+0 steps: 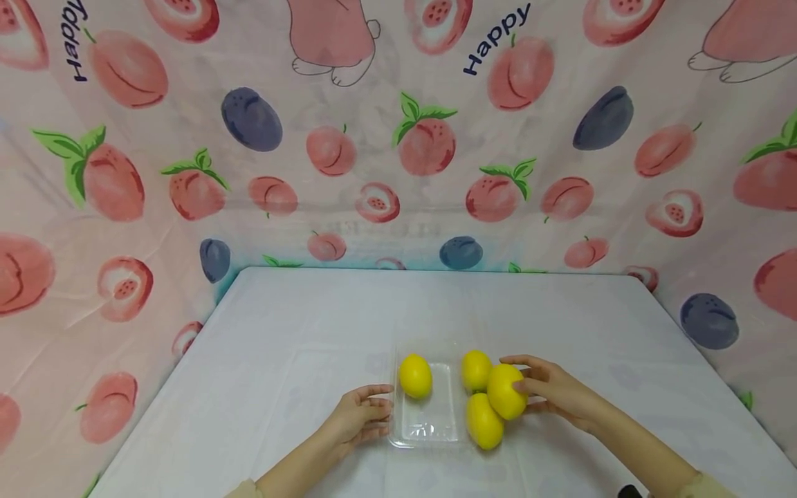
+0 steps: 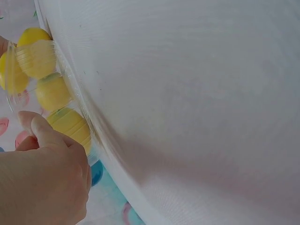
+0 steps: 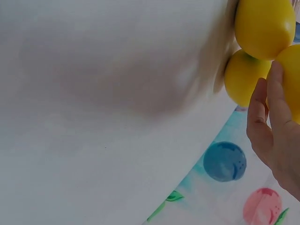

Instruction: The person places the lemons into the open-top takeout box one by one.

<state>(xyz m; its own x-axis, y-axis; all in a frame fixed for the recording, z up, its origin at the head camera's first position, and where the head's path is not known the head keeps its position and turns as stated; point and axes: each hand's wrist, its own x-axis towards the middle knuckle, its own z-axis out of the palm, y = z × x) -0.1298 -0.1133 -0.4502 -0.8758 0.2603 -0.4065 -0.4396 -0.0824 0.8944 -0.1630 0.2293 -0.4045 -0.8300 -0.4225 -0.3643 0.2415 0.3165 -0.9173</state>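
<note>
My right hand [image 1: 560, 394] holds a yellow lemon [image 1: 507, 391], fingers and thumb around it, above two other lemons. One of these is the farther lemon [image 1: 477, 370], the other the nearer lemon [image 1: 485, 422]; in the right wrist view both sit on the table outside any plastic. They are close along the right side of a clear plastic box [image 1: 429, 443]. Inside the box, at its far left, lies one lemon [image 1: 415, 376]. My left hand [image 1: 358, 418] touches the box's left wall with extended, slightly bent fingers.
A white-covered table [image 1: 311, 311] lies under everything. Behind it and at the sides hangs a fruit-print cloth [image 1: 373, 152]. A small black object [image 1: 629, 491] shows at the bottom edge, near the right forearm.
</note>
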